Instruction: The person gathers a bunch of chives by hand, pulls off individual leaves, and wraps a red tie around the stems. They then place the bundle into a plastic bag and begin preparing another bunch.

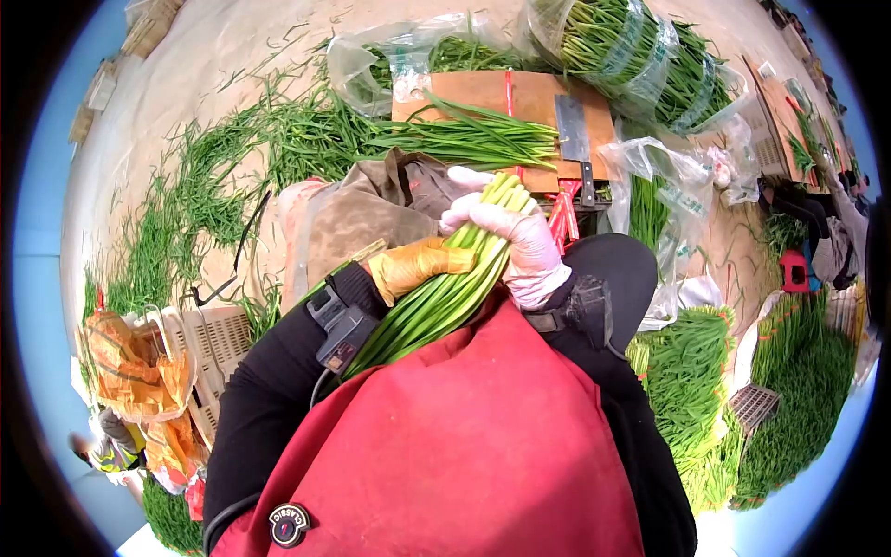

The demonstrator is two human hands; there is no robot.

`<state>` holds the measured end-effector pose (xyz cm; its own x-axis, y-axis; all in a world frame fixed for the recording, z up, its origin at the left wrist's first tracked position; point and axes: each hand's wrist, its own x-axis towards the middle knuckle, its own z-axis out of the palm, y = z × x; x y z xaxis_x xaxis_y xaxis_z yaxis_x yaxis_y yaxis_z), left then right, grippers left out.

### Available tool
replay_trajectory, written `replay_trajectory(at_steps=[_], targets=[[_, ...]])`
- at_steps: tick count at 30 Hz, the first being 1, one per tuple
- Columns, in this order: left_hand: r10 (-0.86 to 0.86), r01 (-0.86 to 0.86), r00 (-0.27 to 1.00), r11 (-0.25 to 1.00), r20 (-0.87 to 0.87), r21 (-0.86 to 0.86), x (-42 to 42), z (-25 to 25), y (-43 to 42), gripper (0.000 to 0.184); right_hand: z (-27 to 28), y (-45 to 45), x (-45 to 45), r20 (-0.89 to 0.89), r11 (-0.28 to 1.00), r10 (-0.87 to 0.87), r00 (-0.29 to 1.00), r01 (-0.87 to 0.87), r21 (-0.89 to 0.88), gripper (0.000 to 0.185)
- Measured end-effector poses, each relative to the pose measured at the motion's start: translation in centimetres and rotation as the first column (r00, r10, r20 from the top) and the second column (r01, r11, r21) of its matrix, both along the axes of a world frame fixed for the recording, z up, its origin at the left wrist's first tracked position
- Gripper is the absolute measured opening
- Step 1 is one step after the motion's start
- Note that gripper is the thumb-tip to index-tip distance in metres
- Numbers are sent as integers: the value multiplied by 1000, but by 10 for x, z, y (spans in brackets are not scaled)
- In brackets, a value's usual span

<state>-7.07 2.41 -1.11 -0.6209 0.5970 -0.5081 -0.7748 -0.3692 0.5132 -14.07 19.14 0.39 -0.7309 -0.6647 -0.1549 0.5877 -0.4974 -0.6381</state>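
A bunch of garlic chives point(422, 325) lies slantwise in front of my red apron, pale stem ends up and to the right, green leaves down toward my left forearm. My left hand point(422, 266), in a yellow-orange glove, is wrapped round the middle of the bunch. In a whitish glove, my right hand point(524, 246) grips it nearer the stem ends. Ahead, another sheaf of chives point(492, 139) rests on a brown board point(464, 91). A cleaver point(573, 130) lies on the board's right side, its dark handle toward me. Red ties point(562, 218) hang just below the board.
Loose chive leaves point(223, 181) cover the floor at left. Bagged chives point(640, 60) lie at the back right. Stacked chives point(687, 381) stand at right, near a small crate point(754, 406). At left are an orange sack point(130, 362) and a beige crate point(223, 339).
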Motion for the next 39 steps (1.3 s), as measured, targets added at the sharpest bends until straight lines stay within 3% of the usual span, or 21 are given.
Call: replay_trajectory(at_steps=[6,8,10,11,12,14,16,18,20,21,22,23,25,26,27,28,30,31,32,38,39], targets=[[-243,225,884,970,-399,-92,1,24,-14,76,34,78,-39,-218,890,-444,869,456,5,46],[-451,341,810,883,-376,-323,8,34,-38,66,55,126,-54,-346,797,-558,754,604,32,46],[-550,422,808,790,-211,-444,12,50,-53,57,60,183,-73,-296,774,-631,717,607,-181,48],[-422,280,883,825,-205,-491,25,30,-71,53,70,203,-73,-324,759,-648,689,620,-200,48],[-415,325,910,737,-16,-593,22,52,-75,53,81,219,-72,-353,743,-665,658,632,-221,49],[-469,176,874,553,-130,-815,18,67,-90,52,97,240,-72,-395,717,-694,602,625,-308,45],[-365,-156,861,472,-354,-868,10,77,-102,63,105,261,-76,-448,655,-730,515,715,-244,45],[-110,-488,713,632,-693,-602,-5,88,-106,73,115,254,-79,-487,625,-731,478,755,-196,45],[-250,-611,457,609,-854,-506,-23,160,-44,80,140,201,-76,-578,624,-694,429,759,-186,42],[-298,-652,277,640,-914,-406,-32,164,-19,81,154,172,-71,-604,623,-676,421,765,-164,41],[-294,-572,188,743,-937,-347,-42,168,3,90,161,147,-67,-631,620,-657,412,772,-140,40],[-275,-465,109,835,-955,-293,-52,173,25,101,160,131,-72,-810,614,-504,301,784,-91,39],[-257,-357,-70,909,-964,-217,-72,173,59,127,169,92,-63,-834,753,-430,347,647,-120,36],[-280,-463,-193,871,-940,-164,-77,167,63,126,183,63,-50,-700,851,-483,525,470,-235,32],[-313,-568,-300,817,-901,-95,-83,160,66,126,195,41,-37,-638,818,-553,536,493,-296,32],[-180,-480,-368,877,-912,21,-97,152,65,118,197,28,-35,-606,812,-579,546,456,-364,31],[-110,-479,-191,878,-975,-6,-104,141,49,106,191,16,-47,-570,785,-618,541,394,-477,31],[33,-363,-34,931,-999,43,-103,139,44,95,184,10,-53,-553,772,-631,544,374,-514,31],[44,-359,27,933,-999,32,-106,141,37,87,181,2,-60,-527,754,-657,539,457,-473,31],[-170,-687,95,702,-981,-188,-125,117,-21,73,168,-4,-91,-562,897,-427,709,255,-360,41],[-188,-709,27,689,-982,-151,-132,114,-35,71,153,4,-104,-553,911,-404,729,266,-315,44]])
